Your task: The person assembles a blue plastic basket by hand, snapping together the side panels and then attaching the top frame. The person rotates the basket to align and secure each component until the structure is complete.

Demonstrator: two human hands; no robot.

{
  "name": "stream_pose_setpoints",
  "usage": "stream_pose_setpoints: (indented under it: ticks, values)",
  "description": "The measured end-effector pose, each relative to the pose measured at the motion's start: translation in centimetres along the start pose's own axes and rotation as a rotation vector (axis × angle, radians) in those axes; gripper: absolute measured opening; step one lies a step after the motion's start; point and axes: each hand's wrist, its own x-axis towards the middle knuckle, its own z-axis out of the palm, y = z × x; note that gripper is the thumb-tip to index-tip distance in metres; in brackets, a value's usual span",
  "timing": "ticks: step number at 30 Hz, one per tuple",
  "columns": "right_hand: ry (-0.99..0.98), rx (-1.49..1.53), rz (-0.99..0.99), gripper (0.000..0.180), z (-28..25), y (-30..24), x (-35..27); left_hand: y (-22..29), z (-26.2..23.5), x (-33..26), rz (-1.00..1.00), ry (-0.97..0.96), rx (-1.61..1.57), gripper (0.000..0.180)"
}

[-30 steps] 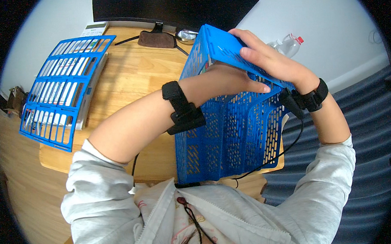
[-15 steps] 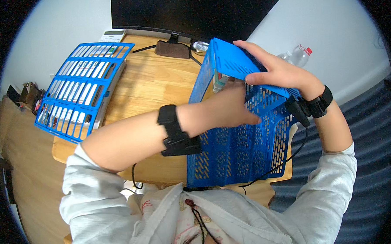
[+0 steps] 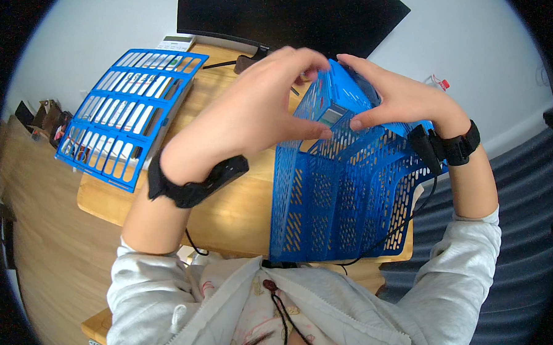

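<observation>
The right hand (image 3: pixel 403 100), thumb opposed to fingers, grips the upper end of a blue perforated rack (image 3: pixel 344 197) on the wooden counter (image 3: pixel 232 214). The left hand (image 3: pixel 264 102) curves beside it, blurred, contact unclear. Left: blue slatted organizer (image 3: pixel 128 97). Behind: dark screen (image 3: pixel 291 17).

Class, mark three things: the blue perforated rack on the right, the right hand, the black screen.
Blue perforated rack (image 3: pixel 343 197): head view, on a perforated panel.
Right hand (image 3: pixel 408 99): head view, on its back.
Black screen (image 3: pixel 291 21): head view, on its dark face.

A homelike room, with wooden desk (image 3: pixel 243 195), monitor (image 3: pixel 291 17), curtain (image 3: pixel 507 224).
</observation>
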Motion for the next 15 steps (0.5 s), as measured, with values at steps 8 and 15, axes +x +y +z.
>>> stream_pose_setpoints:
  ticks: [8, 15]
  values:
    - [0.017, -0.024, -0.009, 0.101, 0.0, 0.1, 0.6, -3.8, 3.1, 2.1, -0.029, 0.031, 0.0, 0.1]
    - [0.019, -0.023, -0.061, 0.096, -0.1, 0.7, 1.2, -4.8, 3.6, 3.3, -0.03, -0.113, -0.148, 0.096]
